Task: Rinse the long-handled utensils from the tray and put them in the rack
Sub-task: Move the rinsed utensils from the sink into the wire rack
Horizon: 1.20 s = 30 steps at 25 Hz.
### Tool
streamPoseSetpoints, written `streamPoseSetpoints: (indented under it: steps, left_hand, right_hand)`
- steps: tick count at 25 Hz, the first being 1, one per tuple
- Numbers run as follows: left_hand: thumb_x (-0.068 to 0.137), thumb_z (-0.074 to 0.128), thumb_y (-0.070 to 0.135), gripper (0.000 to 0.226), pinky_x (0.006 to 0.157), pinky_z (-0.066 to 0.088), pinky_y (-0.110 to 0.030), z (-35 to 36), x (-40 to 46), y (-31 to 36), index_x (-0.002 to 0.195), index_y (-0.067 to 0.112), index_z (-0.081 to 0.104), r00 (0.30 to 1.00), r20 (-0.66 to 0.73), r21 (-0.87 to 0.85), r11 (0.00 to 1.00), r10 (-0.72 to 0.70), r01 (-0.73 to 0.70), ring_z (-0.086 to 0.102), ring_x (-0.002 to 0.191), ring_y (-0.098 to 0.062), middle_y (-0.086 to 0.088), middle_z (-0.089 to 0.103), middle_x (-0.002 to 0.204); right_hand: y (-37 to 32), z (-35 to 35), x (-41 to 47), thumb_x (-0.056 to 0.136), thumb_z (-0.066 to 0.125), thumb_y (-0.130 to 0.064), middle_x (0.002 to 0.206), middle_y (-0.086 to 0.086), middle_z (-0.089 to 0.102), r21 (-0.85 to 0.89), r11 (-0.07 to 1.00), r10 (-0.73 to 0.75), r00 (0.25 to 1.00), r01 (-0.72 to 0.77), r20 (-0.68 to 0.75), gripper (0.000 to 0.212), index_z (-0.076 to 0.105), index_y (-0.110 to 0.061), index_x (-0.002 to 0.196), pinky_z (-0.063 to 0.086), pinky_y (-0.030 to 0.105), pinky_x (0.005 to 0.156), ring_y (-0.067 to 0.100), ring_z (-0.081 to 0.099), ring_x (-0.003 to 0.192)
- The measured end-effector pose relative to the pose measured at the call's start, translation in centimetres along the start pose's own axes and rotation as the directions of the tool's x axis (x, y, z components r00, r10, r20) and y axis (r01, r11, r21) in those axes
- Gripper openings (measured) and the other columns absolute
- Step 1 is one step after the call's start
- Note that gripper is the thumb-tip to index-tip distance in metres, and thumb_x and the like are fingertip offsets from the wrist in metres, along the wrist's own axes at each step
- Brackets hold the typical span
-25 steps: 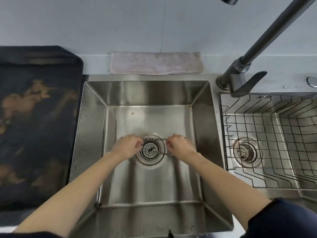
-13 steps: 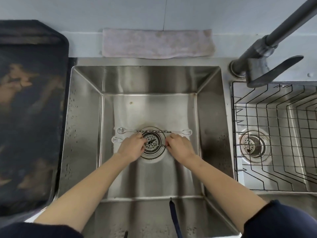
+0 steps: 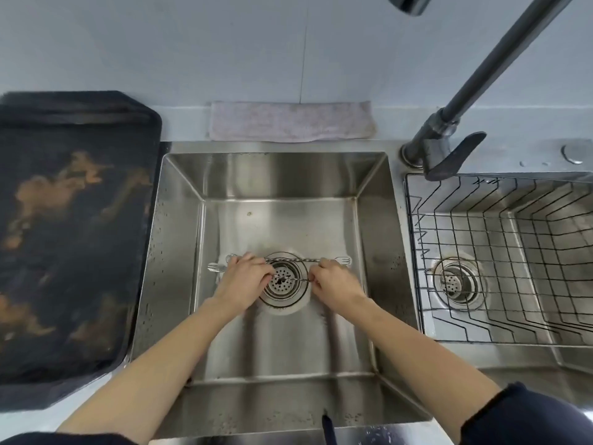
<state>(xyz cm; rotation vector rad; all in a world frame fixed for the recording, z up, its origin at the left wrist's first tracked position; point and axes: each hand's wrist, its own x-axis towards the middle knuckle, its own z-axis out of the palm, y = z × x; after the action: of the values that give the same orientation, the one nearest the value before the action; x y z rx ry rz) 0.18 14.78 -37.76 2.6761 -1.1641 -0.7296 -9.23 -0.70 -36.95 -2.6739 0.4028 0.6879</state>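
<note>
Two thin long-handled metal utensils lie across the drain [image 3: 284, 279] on the floor of the left sink [image 3: 279, 175]. The far utensil [image 3: 295, 260] has a twisted handle, a fork end at the right and a spoon end at the left. My left hand [image 3: 247, 277] and my right hand [image 3: 333, 282] pinch the near utensil [image 3: 290, 279] by its handle over the drain; its fork end [image 3: 212, 267] sticks out to the left. The dark tray [image 3: 70, 226] rests on the counter at the left. The black wire rack [image 3: 500, 252] sits in the right sink.
A dark faucet [image 3: 449, 130] rises between the two sinks, its spout at the top edge and no water running. A folded pale cloth [image 3: 288, 122] lies behind the left sink. The tray shows brown stains and holds nothing I can make out.
Both hands stay at the drain on the near utensil. The far utensil came into view as the hands drew slightly nearer; the camera shifted.
</note>
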Motion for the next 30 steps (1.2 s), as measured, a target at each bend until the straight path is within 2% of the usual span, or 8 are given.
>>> streamPoseSetpoints:
  steps: [7,12,16,21,30]
  left_hand:
    - [0.093,0.043,0.029,0.029,0.094,0.033,-0.033,-5.7,-3.3,2.4,0.117,0.022,0.060,0.983,-0.150,0.057,0.993,0.108,-0.101,0.049,0.117,-0.020,0.001,0.062,0.119]
    - [0.092,0.047,0.028,0.026,0.091,0.036,-0.032,-9.6,-5.9,5.0,0.111,0.021,0.064,0.935,-0.291,0.088,0.979,0.202,-0.184,0.056,0.108,-0.020,0.000,0.066,0.112]
    - [0.092,0.048,0.026,0.024,0.085,0.038,-0.031,-11.1,-6.8,8.1,0.109,0.021,0.065,0.903,-0.362,0.073,0.973,0.232,-0.220,0.060,0.101,-0.021,-0.002,0.067,0.104]
    - [0.092,0.049,0.024,0.024,0.083,0.042,-0.033,-11.0,-6.0,13.5,0.109,0.018,0.066,0.889,-0.386,0.052,0.968,0.246,-0.245,0.061,0.097,-0.023,-0.004,0.066,0.103]
    - [0.092,0.047,0.021,0.025,0.081,0.045,-0.032,-8.3,-1.2,25.1,0.111,0.018,0.064,0.897,-0.365,-0.003,0.963,0.250,-0.270,0.062,0.096,-0.023,-0.003,0.067,0.110]
  right_hand:
    - [-0.9,-4.3,-5.3,0.095,0.043,-0.018,0.121,0.011,0.055,0.021,1.000,-0.013,0.967,0.019,-0.256,0.029,0.059,-0.009,0.117,0.042,0.037,0.096,0.028,0.049,0.117]
    - [-0.3,-7.1,-9.5,0.096,0.045,-0.020,0.117,0.012,0.057,0.027,0.998,-0.042,0.901,0.060,-0.433,0.027,0.062,-0.008,0.114,0.045,0.040,0.092,0.028,0.051,0.113]
    - [1.8,-8.8,-12.6,0.096,0.046,-0.020,0.113,0.012,0.057,0.012,0.998,-0.048,0.837,0.066,-0.546,0.026,0.063,-0.008,0.111,0.048,0.038,0.082,0.028,0.052,0.109]
    - [7.1,-10.1,-15.3,0.094,0.049,-0.017,0.107,0.013,0.060,0.000,0.999,-0.027,0.789,0.034,-0.613,0.022,0.065,-0.005,0.104,0.050,0.038,0.082,0.029,0.054,0.103]
    - [19.8,-12.6,-18.7,0.096,0.045,-0.018,0.116,0.009,0.059,-0.045,0.998,0.019,0.822,-0.054,-0.570,0.025,0.062,-0.008,0.111,0.046,0.035,0.086,0.026,0.052,0.110]
